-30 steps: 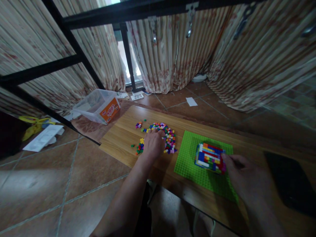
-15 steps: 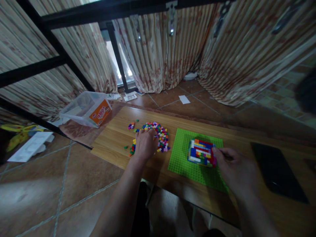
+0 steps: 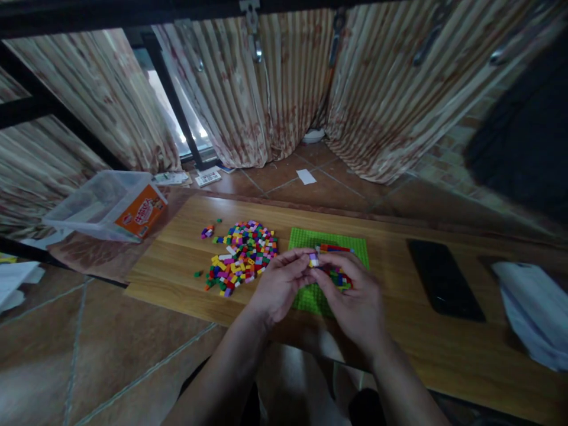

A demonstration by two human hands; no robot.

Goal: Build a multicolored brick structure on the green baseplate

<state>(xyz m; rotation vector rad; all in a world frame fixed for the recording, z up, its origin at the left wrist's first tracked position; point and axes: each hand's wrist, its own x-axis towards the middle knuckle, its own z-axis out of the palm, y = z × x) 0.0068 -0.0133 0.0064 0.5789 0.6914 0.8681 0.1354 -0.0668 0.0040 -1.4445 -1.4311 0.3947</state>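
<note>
My L hand point(image 3: 279, 287) and R hand point(image 3: 359, 293) cover most of the brick build point(image 3: 337, 248), so its full shape's hidden, w/ part of the green baseplate point(image 3: 306, 238) under them. The sm. piece point(image 3: 313, 260) btwn my fingertips is partly covered & too sm. to count bricks. Studs in the loose pile point(image 3: 248, 248) are too tiny to tell. White tray point(image 3: 15, 281) cut off at L edge; dark shape point(image 3: 528, 130) at R edge blurred, cut off, can't ID. Table point(image 3: 377, 343) runs out of view, R side.
</note>
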